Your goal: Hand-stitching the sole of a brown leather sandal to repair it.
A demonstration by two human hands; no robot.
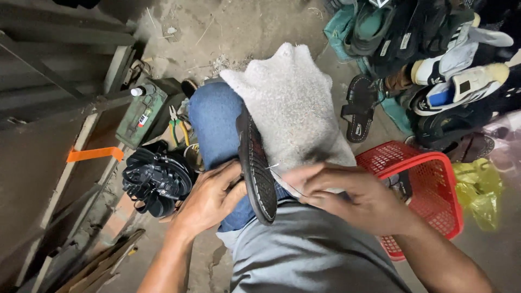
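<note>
Two hands work over a black sandal propped on edge across the person's knee, its ridged sole facing the camera and its upper pressed against a grey-white towel draped over the blue-jeaned leg.

Around the lap the concrete floor is crowded. At the left a heap of black sandals lies just beside the knee, with green-handled pliers and a green metal box beyond it, a small white-capped bottle standing on the box's near corner. At the right a red plastic basket sits close behind the right wrist, a yellow bag just past its far edge. A single black sandal lies on the floor between the towel and a big pile of mixed shoes filling the upper right corner.

The left hand comes up from below, fingers curled round the sandal's lower end, clamping it by the edge. The right hand reaches across from the right, palm down, thumb and fingertips pinched together on a thin thread that runs to the sandal's rim.
</note>
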